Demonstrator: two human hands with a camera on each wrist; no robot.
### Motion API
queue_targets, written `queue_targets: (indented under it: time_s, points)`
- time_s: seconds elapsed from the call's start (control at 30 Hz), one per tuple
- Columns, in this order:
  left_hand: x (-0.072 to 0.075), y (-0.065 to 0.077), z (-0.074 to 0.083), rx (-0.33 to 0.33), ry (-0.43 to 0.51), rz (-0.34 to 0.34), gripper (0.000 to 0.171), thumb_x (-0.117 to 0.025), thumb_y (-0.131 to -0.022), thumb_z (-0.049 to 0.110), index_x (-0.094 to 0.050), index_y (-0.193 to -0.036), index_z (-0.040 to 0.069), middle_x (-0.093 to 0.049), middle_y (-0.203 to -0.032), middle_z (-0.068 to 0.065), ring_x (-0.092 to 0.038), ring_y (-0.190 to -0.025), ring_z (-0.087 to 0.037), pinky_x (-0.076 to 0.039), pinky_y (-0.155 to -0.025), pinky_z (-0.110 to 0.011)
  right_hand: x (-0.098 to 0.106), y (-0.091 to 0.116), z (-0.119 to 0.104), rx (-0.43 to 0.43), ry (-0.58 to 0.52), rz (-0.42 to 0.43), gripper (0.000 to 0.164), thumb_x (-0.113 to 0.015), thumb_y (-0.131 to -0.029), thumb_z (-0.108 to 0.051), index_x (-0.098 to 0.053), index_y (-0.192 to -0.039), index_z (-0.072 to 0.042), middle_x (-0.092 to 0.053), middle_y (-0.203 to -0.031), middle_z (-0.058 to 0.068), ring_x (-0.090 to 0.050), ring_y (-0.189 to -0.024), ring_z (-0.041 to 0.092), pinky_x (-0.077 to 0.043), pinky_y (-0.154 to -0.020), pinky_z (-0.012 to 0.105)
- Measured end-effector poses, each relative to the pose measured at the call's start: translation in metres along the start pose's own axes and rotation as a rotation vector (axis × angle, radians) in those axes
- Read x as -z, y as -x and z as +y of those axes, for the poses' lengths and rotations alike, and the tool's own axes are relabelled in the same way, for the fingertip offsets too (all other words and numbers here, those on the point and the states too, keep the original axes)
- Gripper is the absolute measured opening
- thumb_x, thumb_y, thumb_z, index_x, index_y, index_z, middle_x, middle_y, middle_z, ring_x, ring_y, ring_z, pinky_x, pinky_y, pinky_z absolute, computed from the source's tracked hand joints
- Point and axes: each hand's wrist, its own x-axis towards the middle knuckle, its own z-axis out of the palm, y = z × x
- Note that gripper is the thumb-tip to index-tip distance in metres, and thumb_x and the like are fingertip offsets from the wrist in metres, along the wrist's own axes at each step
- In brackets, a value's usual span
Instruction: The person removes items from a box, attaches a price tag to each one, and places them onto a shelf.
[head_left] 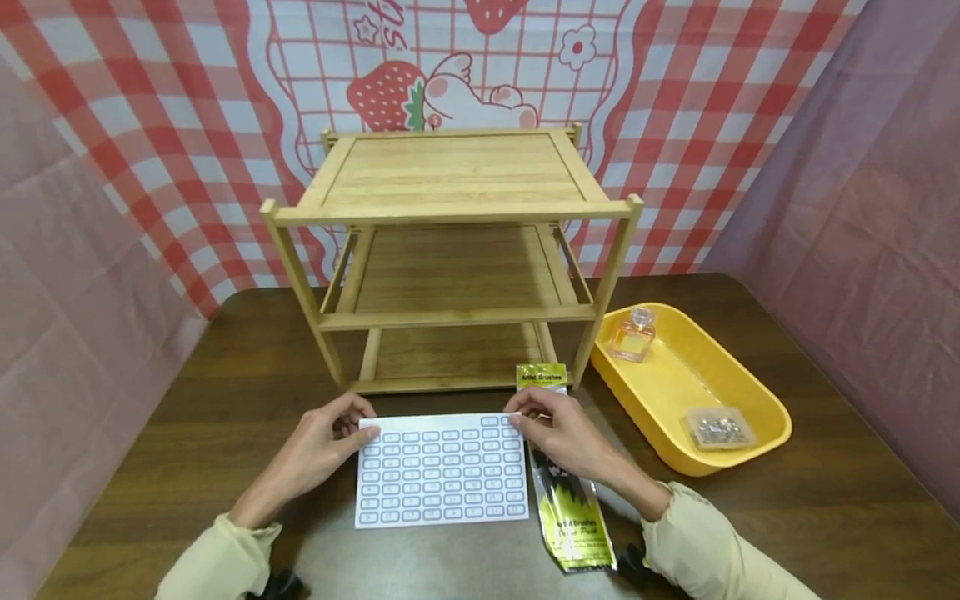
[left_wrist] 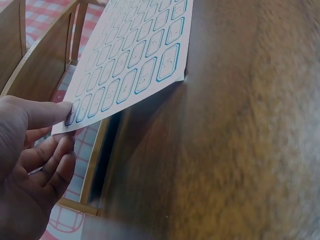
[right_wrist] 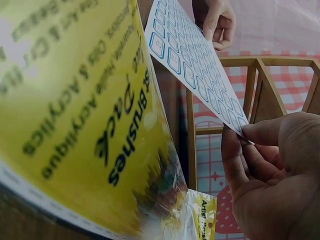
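Note:
A white sheet of blue-framed label stickers (head_left: 442, 471) is held by its far corners, its far edge raised off the table. My left hand (head_left: 327, 439) pinches the far left corner between thumb and fingers; the left wrist view shows the thumb on top of the sheet (left_wrist: 127, 60) and fingers beneath. My right hand (head_left: 558, 429) pinches the far right corner the same way. Partly under the right hand and forearm lies a yellow-and-black pack of artist brushes (head_left: 573, 525), which fills much of the right wrist view.
Behind the sheet stands a three-tier wooden shelf (head_left: 453, 317). To the right, a yellow plastic tray (head_left: 750, 392) holds a pink perfume bottle (head_left: 632, 336) and a small clear box of metal bits (head_left: 720, 428). Everything stands on a dark wooden table (head_left: 202, 417).

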Motion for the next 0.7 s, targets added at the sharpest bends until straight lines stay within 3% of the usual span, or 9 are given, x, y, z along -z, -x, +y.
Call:
queue_targets:
  time_s: [0.37,0.7]
  points:
    - [0.002,-0.003,0.005,0.0,0.029,0.002,0.011,-0.077,-0.094,0.009,-0.068,-0.101,0.007,-0.065,-0.088,0.0,-0.058,-0.077,-0.016,-0.05,-0.066,-0.026,0.004,0.004,-0.002,-0.025,-0.037,0.007,0.01,-0.065,-0.098,0.003,-0.069,-0.106,-0.002,-0.069,-0.099,0.007,-0.063,-0.081,0.02,-0.055,-0.067,0.027]
    - [0.001,-0.013,0.017,-0.03,-0.004,-0.011,0.008,-0.074,-0.097,0.013,-0.069,-0.102,0.009,-0.068,-0.092,0.003,-0.063,-0.087,-0.015,-0.055,-0.079,-0.033,0.004,0.005,-0.006,-0.016,-0.065,0.011,0.009,-0.065,-0.098,0.003,-0.069,-0.105,-0.001,-0.069,-0.099,0.008,-0.062,-0.081,0.017,-0.054,-0.067,0.025]
